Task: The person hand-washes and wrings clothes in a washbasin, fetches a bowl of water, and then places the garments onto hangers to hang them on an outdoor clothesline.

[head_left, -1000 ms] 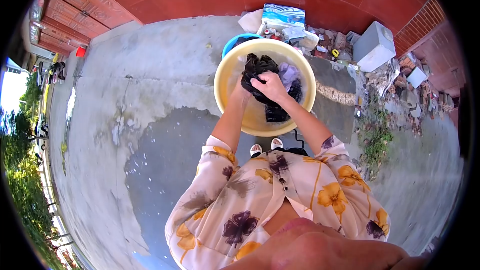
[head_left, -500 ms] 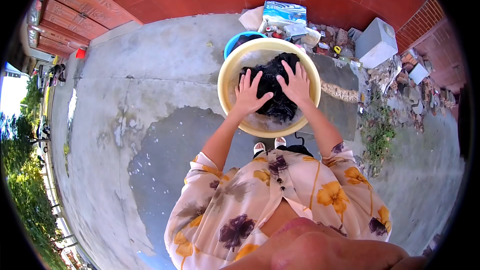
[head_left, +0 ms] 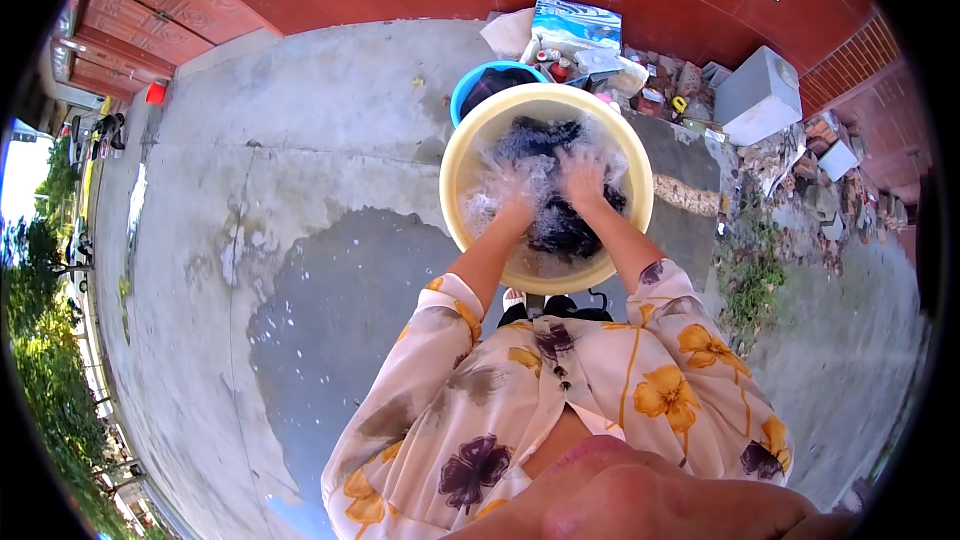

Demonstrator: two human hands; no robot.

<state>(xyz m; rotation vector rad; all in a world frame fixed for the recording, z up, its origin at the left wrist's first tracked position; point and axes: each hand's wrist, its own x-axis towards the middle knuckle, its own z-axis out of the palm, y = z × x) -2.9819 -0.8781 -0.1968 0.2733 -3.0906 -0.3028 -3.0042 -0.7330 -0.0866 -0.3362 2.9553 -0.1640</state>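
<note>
- While both hands press into the churning water point(head_left: 600, 138), the dark cloth point(head_left: 563, 237) lies in the cream plastic basin point(head_left: 646, 190), between its far and near edges, partly under foam.
- The left hand point(head_left: 516, 186) is blurred by froth; how far its fingers are open, and whether they hold any cloth, cannot be told.
- The right hand point(head_left: 583, 176) points towards the far edge, against the cloth; splash blurs its fingers too, so no grip can be confirmed.
- A hard downward push could send water over the basin's near edge, wetting the sandal point(head_left: 513, 296) just beyond it.
- Uneven pressure might rock or shift the basin, since neither hand steadies its rim.
- Loose sleeves point(head_left: 672, 290) could slip down the forearms and get soaked if the person reaches deeper.
- Spilled suds could make the concrete point(head_left: 330, 90) slippery; a wet patch point(head_left: 340, 310) already lies left of the basin.
</note>
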